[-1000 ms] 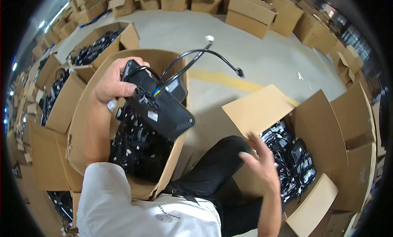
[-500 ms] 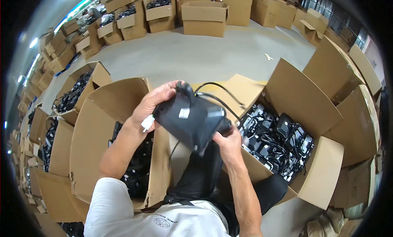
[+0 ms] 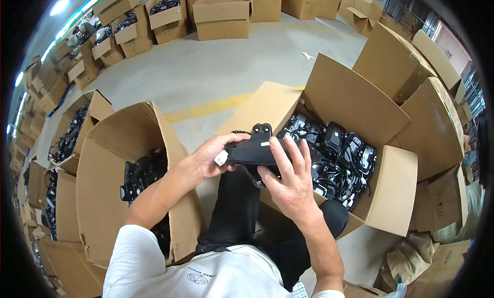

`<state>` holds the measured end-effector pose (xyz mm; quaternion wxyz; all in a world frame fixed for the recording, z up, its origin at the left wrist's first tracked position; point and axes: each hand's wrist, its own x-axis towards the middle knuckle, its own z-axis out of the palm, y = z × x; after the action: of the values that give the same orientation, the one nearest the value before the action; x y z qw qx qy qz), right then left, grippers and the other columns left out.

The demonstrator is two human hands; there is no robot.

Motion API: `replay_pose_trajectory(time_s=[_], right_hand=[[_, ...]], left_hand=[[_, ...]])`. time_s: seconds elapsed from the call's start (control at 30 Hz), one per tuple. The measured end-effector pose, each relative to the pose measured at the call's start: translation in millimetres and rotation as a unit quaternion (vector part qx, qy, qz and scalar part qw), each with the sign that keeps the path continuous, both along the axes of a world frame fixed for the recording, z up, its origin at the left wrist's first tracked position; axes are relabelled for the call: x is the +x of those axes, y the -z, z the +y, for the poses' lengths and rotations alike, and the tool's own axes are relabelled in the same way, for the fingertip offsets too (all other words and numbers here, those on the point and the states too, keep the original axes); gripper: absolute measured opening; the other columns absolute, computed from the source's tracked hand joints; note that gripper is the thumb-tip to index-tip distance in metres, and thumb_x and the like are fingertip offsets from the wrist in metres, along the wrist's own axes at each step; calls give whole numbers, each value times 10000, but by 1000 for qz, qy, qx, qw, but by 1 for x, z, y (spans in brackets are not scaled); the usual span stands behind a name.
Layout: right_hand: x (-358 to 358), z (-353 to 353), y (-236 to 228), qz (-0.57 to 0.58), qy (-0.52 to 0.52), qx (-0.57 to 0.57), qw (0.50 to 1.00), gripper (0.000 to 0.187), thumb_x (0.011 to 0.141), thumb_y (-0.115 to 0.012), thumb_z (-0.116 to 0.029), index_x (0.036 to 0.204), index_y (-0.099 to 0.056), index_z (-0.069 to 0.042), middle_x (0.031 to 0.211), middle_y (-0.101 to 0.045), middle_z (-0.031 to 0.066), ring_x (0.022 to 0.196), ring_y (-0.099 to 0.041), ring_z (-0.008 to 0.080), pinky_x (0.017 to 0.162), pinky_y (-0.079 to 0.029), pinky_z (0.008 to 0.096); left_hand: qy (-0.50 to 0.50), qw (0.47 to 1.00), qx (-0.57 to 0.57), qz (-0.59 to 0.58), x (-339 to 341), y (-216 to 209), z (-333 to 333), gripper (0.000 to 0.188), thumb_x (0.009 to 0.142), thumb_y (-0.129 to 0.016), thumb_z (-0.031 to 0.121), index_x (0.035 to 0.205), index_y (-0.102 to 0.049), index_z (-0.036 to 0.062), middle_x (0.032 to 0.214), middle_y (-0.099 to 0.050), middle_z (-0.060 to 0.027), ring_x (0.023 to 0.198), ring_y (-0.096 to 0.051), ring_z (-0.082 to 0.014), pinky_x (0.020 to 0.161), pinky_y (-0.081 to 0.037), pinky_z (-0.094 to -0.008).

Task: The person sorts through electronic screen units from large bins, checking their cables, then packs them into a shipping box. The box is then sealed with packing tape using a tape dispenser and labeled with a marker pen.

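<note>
A black plastic housing (image 3: 249, 153) is held level above my lap, tipped so that one long side faces me. From its far edge rises a tab (image 3: 261, 130) with two round shiny spots. My left hand (image 3: 212, 155) grips the left end, beside a small white connector (image 3: 221, 158). Over the right end lies my right hand (image 3: 292, 177), its fingers spread on the housing and its thumb along the near side. The hand covers that end. A bit of black cable shows behind my left fingers.
To the right, an open carton (image 3: 388, 187) holds many black units with tangled cables. A tall carton (image 3: 110, 195) at my left holds more black parts. Other cartons (image 3: 221, 25) line the far floor, and cardboard (image 3: 437, 128) stands at the right.
The housing has turned from its broad labelled face to a long edge and dropped slightly. My right hand has shifted from the near corner onto its right end. The view has swung right.
</note>
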<state>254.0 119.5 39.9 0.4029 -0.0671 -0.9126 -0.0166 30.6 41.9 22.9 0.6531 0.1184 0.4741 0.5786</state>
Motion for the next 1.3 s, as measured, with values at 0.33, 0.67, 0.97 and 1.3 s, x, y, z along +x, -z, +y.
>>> replay_pose_trajectory(time_s=[0.33, 0.67, 0.97, 1.3], right_hand=[[38, 22, -17, 21, -51, -63, 997, 280, 619, -724, 5, 894, -691, -39, 1191, -575, 166, 1140, -544, 349, 920, -502, 445], [26, 18, -16, -63, -90, -8, 994, 284, 671, -725, -85, 947, -665, -54, 1224, -563, 161, 1162, -539, 341, 967, -455, 486], [81, 115, -6, 335, 125, -475, 804, 343, 872, -756, -169, 1097, -603, 40, 948, -658, 71, 783, -640, 140, 690, -525, 256], [-4, 37, 82, 536, -91, -785, 297, 246, 934, -669, -161, 1147, -599, -59, 1046, -654, 47, 951, -641, 180, 803, -550, 353]], left_hand=[[171, 967, 121, 142, -45, -24, -55, 706, 957, -462, 646, 1228, -614, 12, 938, -703, -81, 795, -682, -174, 676, -555, -295], [132, 518, 275, 799, 31, -32, -15, 618, 797, -728, 121, 1348, -492, -30, 1282, -595, -226, 1136, -601, -375, 970, -487, -410], [-36, 950, 168, 259, 18, 11, 3, 307, 1000, -572, 174, 1248, -523, 0, 1108, -629, -77, 965, -621, -160, 863, -528, -329], [-125, 936, 231, 235, 90, 66, 23, 451, 1057, -459, 312, 1399, -374, 30, 1273, -566, -83, 1133, -570, -161, 988, -475, -338]])
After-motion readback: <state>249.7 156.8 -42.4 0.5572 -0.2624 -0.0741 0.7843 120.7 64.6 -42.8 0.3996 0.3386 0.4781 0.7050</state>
